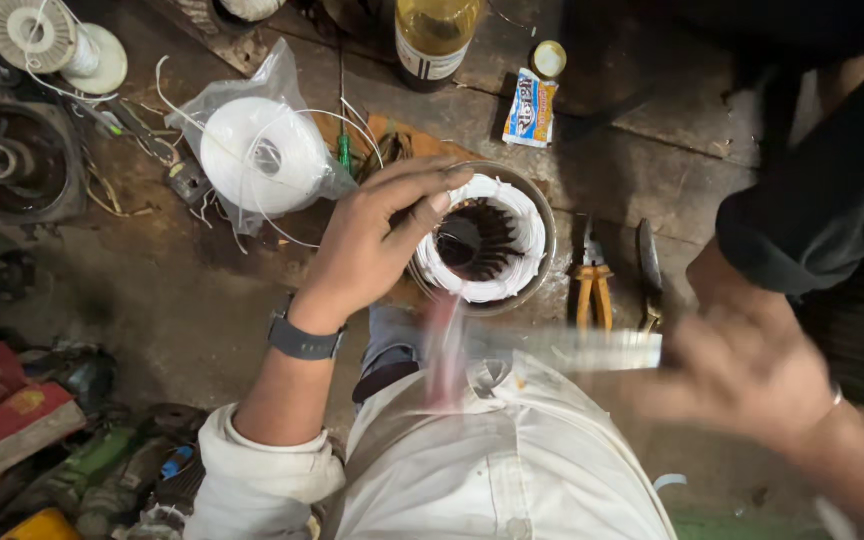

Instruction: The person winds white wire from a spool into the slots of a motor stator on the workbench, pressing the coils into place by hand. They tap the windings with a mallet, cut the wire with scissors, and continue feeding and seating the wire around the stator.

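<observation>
White winding tape is ringing the round motor stator (482, 240) that is sitting on the grimy floor just ahead of your knees. Your left hand (372, 240) is resting on its near-left rim, fingers curled loosely over the edge, holding the housing steady. Your right hand (742, 375) is blurring at the lower right, clenching 1 end of a pale, flat strip (562, 350) that is stretching leftward below the stator. Orange-handled pliers (592, 285) are lying just right of the stator, and a bagged spool of white cord (262, 155) is sitting to its left.
</observation>
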